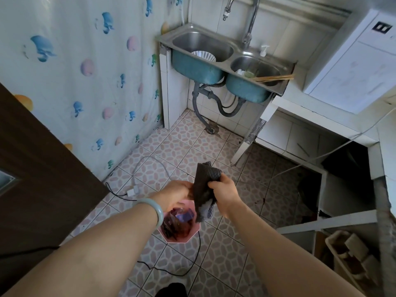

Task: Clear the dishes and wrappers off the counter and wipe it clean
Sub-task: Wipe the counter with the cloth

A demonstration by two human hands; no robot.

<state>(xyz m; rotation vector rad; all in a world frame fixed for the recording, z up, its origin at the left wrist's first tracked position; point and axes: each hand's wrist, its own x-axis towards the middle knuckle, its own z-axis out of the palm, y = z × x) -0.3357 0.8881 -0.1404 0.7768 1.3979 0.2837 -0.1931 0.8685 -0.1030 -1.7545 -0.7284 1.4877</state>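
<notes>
A dark striped cloth (204,187) hangs between both hands over a pink bin (194,229) on the floor. My right hand (225,194) grips the cloth's right side. My left hand (174,194), with a pale bangle on the wrist, holds its left edge. The bin holds crumpled wrappers (177,221). At the back, a steel double sink (227,54) has a white striped bowl (203,55) in the left basin. Chopsticks (274,78) and small dishes lie in the right basin. The white tiled counter (300,103) runs to the right.
A dark door (42,168) stands open at the left, beside a patterned curtain (75,71). Cables and a white charger (131,191) lie on the tiled floor. A white appliance (353,61) sits on the counter. A crate (351,258) stands at the lower right.
</notes>
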